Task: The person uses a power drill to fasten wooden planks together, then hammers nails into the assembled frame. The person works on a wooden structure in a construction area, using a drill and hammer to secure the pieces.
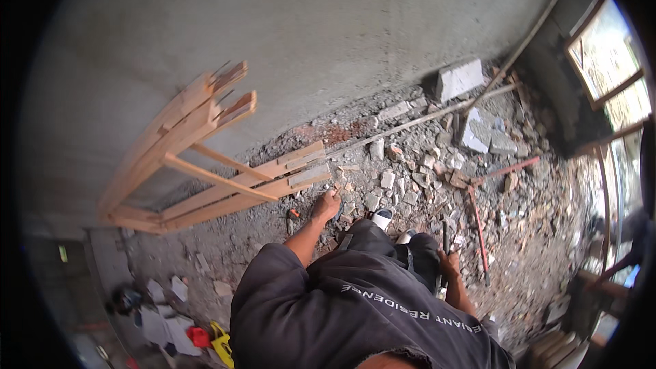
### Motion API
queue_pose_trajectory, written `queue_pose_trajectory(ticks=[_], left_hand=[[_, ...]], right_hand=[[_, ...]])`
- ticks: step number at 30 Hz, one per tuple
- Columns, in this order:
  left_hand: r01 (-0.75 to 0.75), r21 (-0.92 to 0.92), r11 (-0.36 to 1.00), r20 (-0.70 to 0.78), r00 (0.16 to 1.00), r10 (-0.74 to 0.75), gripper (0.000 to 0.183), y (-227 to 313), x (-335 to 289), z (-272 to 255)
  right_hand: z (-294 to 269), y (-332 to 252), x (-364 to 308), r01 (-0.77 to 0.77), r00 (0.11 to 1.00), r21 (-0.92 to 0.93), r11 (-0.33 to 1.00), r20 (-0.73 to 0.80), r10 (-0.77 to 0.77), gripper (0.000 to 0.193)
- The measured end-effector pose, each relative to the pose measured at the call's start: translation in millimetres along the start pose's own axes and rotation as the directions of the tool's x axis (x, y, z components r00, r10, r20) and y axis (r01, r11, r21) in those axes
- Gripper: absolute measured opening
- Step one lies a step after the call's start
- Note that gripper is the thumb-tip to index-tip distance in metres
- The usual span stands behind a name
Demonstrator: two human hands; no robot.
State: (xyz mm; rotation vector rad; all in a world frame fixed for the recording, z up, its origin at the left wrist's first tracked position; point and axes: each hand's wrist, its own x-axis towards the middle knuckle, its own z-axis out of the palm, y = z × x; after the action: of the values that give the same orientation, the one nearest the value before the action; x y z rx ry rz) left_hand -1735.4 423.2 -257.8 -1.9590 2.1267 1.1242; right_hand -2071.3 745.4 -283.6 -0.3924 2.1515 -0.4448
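Note:
My left hand [326, 205] is closed in a pinch beside the near ends of the wooden frame's lower boards [307, 178]. What its fingers hold is too small to make out. Down by my right knee, my right hand [449, 265] grips a tool with a dark straight handle [446, 234]; its other end is hidden by my hand and leg. The pale wooden frame [157, 157] lies against the wall, one leg raised, with diagonal braces [219, 180] across its corner. Thin metal spikes stick out of its upper ends.
Broken brick and stone rubble [410, 195] covers the ground. Two red bars [479, 232] form an angle at right. White blocks [459, 80] lie by the grey wall [307, 41]. A long thin pole [427, 119] crosses the rubble. A small orange object [294, 214] lies left of my hand.

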Motion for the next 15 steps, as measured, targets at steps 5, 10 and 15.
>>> queue_pose_trajectory(ticks=[5,10,15], left_hand=[[0.230,-0.578,0.783,-0.078,0.940,-0.333,0.021,-104,-87,-14],[0.197,-0.793,0.576,-0.144,0.859,-0.492,0.026,-183,-177,43],[-0.064,-0.797,0.601,-0.433,0.754,-0.494,0.026,-226,-171,17]], right_hand=[[15,6,-17,-0.103,0.968,-0.101,0.990,0.218,0.123,0.036],[11,1,-68,-0.045,0.932,-0.387,0.921,0.315,0.178,0.031],[5,47,-74,-0.150,0.919,-0.313,0.938,0.306,0.249,0.031]])
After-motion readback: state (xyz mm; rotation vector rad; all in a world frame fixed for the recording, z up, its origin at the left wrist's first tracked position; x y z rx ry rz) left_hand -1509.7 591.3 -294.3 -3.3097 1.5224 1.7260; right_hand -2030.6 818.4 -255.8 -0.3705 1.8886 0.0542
